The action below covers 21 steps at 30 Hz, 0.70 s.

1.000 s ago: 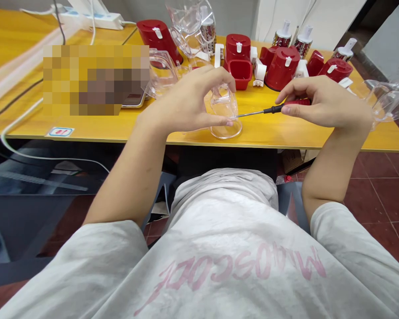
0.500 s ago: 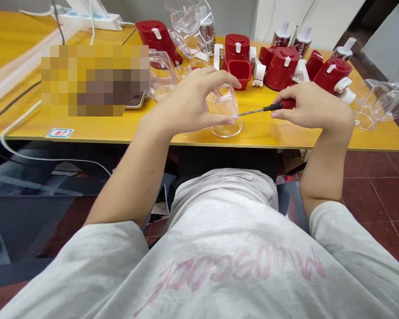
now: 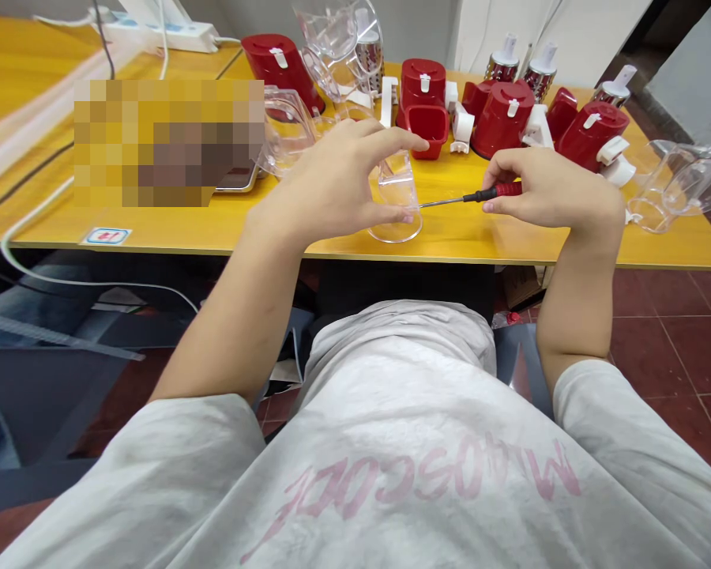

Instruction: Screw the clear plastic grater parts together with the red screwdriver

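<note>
My left hand [image 3: 332,182] is wrapped round a clear plastic housing [image 3: 398,197] that rests near the front edge of the yellow table [image 3: 183,225]. Thumb and forefinger frame the part from the left. My right hand [image 3: 548,190] pinches a screwdriver [image 3: 471,197] with a red and black handle. Its thin metal shaft points left, and its tip meets the side of the clear housing by my left thumb.
Several red plastic housings [image 3: 503,118] and white clips stand at the back of the table. Clear plastic parts lie at the right edge [image 3: 681,186] and behind my left hand [image 3: 284,130]. A white power strip [image 3: 166,32] and cables run at the far left.
My right hand has drawn left and closer to the clear housing, sliding its grip along the screwdriver handle. The housing has shifted slightly left under my left hand.
</note>
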{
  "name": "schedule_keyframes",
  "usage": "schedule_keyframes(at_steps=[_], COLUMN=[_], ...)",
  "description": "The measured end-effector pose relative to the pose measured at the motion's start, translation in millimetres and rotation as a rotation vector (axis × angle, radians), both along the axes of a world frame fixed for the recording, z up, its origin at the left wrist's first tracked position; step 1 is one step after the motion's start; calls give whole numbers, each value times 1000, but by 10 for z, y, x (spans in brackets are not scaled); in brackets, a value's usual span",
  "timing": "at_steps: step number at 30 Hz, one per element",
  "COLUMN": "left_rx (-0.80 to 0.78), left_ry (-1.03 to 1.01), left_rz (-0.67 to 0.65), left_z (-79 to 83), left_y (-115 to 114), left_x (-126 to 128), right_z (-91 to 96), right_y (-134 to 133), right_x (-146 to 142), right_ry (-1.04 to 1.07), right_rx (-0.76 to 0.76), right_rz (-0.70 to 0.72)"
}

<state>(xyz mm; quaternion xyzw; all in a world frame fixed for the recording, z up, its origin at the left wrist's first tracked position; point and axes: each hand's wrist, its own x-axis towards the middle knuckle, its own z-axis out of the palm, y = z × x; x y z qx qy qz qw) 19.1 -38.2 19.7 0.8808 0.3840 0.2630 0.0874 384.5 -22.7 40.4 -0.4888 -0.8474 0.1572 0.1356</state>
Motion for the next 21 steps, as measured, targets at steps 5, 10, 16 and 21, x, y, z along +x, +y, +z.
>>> schedule_keyframes(at_steps=[5, 10, 16, 21], left_rx=[-26, -7, -18, -27], left_ry=[-82, -75, -59, -7], left_rz=[3, 41, 24, 31], left_z=[-74, -149, -68, -18], left_y=[38, 80, 9, -22], left_x=[3, -21, -8, -3], right_z=[-65, -32, -3, -39], right_y=[24, -14, -31, -18], right_x=[-36, -86, -95, -124], right_ry=[-42, -93, -38, 34], right_rx=[45, 20, 28, 44], right_rz=[-34, -25, -33, -50])
